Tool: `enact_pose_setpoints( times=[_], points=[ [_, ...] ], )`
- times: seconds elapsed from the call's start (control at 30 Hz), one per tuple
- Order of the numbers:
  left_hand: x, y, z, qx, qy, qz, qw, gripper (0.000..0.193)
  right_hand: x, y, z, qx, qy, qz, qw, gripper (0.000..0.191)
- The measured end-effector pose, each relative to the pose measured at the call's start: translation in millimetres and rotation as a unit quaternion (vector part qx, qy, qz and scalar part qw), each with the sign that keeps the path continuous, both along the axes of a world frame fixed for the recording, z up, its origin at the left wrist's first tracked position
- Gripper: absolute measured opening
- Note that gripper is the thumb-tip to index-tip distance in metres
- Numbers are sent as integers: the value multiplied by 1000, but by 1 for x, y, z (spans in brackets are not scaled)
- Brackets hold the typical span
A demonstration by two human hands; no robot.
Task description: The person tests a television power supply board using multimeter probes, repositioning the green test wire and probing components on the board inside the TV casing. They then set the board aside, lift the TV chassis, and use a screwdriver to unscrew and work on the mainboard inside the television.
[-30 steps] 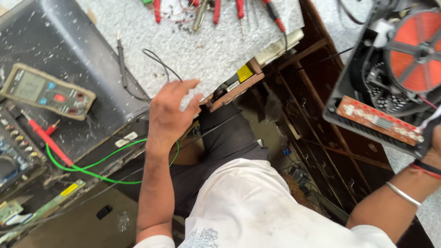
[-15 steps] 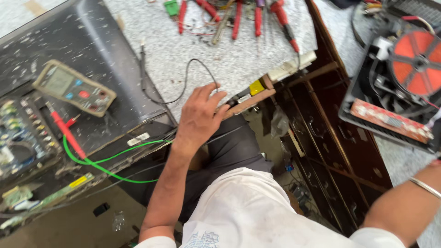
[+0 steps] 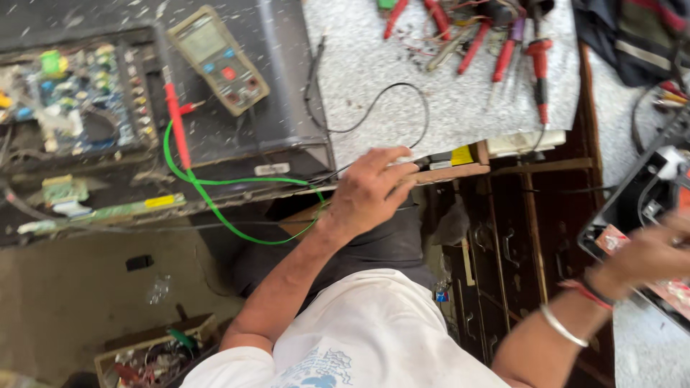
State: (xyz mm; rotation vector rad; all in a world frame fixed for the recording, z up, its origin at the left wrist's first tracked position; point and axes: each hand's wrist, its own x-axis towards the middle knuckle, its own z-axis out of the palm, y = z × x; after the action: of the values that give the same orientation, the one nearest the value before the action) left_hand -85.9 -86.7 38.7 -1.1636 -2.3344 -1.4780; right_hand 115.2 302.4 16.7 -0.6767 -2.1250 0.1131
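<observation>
Both hands have shifted: left hand [image 3: 370, 190] now pinches the soldering iron [image 3: 438, 164] at the tabletop [image 3: 402, 86] edge, while right hand [image 3: 650, 251] stays gripping the black device [image 3: 647, 201].

We see a yellow multimeter [image 3: 218, 59] lying on a dark panel [image 3: 129, 18], its red probe [image 3: 176, 123] beside it and a green wire [image 3: 215, 205] looping below. To the left sits an exposed circuit board [image 3: 68, 100]. Red-handled screwdrivers and pliers [image 3: 503, 43] are scattered on the speckled stone bench top [image 3: 388, 65], near a black cable [image 3: 374, 108]. Low in our view stands a small box of parts [image 3: 147, 352].
</observation>
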Motion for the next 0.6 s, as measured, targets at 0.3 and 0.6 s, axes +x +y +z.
enact_pose_setpoints(
  times=[0.3,0.6],
  points=[
    [26,-67,-1,2,19,55,998,23,-160,-186,60,-78,-85,450,885,10],
    [50,-155,4,40,2,236,971,17,-246,-273,42,22,-203,519,830,33]
  ],
)
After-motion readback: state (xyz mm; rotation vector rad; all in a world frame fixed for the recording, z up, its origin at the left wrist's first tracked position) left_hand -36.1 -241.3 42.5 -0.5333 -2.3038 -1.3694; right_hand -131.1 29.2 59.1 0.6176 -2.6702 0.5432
